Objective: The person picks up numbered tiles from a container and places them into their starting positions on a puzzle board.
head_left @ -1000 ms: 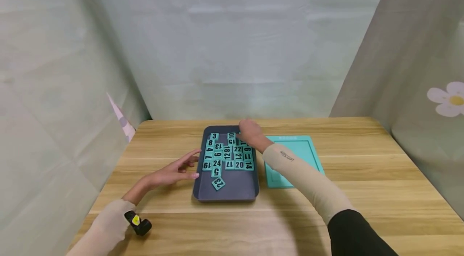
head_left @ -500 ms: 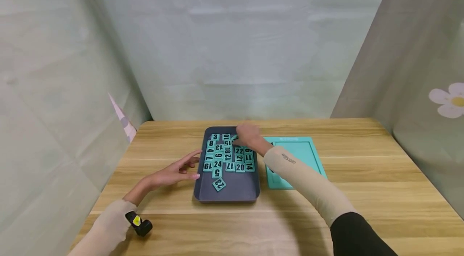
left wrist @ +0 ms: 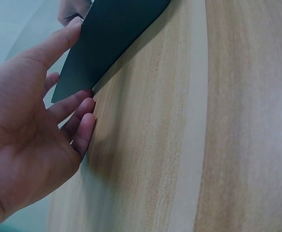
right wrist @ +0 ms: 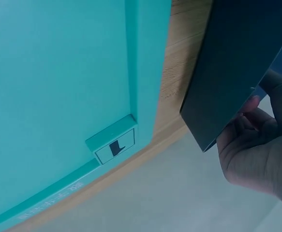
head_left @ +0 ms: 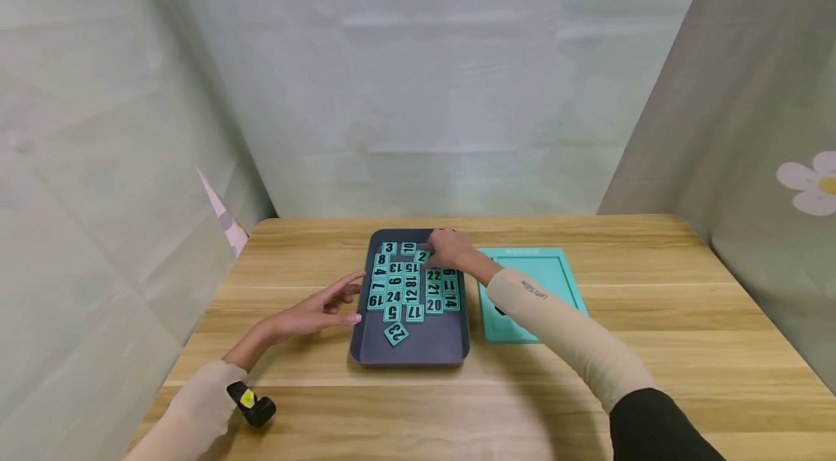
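A dark grey tray (head_left: 418, 353) holds several turquoise number tiles (head_left: 393, 296) with black digits. My right hand (head_left: 451, 249) is over the tray's far right corner, fingers pointing down among the tiles. The tile marked 2 (head_left: 421, 257) lies slightly tilted beside its fingertips. In the right wrist view the tray wall (right wrist: 237, 63) partly covers the right fingers, so whether they pinch a tile is hidden. My left hand (head_left: 323, 307) rests at the tray's left side, thumb and fingers spread along the rim. The left wrist view shows the left thumb (left wrist: 66, 41) at the tray wall (left wrist: 107, 43).
Right of the tray lies a turquoise frame board (head_left: 542, 276), partly covered by the right forearm. One tile (right wrist: 114, 145) sits in its corner. Both stand on a wooden table (head_left: 307, 403), with hanging cloth (head_left: 424, 83) behind and at both sides.
My right hand has stayed by the far right corner, shifting slightly. The 2 tile has come into view left of it, and the 10, 15 and 17 tiles have shifted. The left hand is still.
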A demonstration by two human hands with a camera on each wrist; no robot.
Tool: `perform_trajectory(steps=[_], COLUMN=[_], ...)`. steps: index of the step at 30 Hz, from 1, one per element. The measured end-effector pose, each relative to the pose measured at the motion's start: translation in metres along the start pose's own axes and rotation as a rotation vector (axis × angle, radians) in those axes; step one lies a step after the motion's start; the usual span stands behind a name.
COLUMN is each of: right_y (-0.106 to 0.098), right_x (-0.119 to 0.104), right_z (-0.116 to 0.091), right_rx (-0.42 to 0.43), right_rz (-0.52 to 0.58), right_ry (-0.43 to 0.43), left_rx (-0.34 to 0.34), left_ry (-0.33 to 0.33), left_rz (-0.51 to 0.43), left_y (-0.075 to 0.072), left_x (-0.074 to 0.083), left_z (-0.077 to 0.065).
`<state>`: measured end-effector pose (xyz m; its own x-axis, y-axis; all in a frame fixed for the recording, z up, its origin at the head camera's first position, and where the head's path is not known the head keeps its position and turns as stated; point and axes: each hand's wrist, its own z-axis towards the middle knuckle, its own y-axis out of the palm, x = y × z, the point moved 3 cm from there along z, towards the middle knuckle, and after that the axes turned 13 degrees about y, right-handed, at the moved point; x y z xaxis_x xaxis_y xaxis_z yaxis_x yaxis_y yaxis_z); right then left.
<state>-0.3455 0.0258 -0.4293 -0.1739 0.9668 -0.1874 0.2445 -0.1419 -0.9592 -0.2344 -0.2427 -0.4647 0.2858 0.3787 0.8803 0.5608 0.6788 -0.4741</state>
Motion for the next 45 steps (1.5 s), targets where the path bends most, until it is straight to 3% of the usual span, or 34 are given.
perform_trajectory(steps=[11, 17, 29, 36, 45], right_y=[-0.005, -0.014, -0.026, -0.031, -0.041], right_x=[0.013, 0.019, 0.030, 0.061, 0.106], right_z=[-0.006, -0.013, -0.031, -0.050, -0.068], right_rx=[0.022, 0.047, -0.099, -0.164, -0.140], right_rz=[0.122, 0.233, 0.494, 0.562, 0.547], right_ry=[-0.053, -0.148, -0.348, -0.298, -0.208], left_rx=[-0.010, -0.017, 0.016, 0.016, 0.035], left_ry=[0.011, 0.010, 0.028, 0.020, 0.013], left_rz=[-0.006, -0.005, 0.015, 0.011, 0.026], left_y=[0.002, 0.002, -0.003, 0.000, -0.006], left_x=[-0.003, -0.001, 0.001, 0.002, 0.001], left_z=[0.008, 0.010, -0.004, -0.004, -0.002])
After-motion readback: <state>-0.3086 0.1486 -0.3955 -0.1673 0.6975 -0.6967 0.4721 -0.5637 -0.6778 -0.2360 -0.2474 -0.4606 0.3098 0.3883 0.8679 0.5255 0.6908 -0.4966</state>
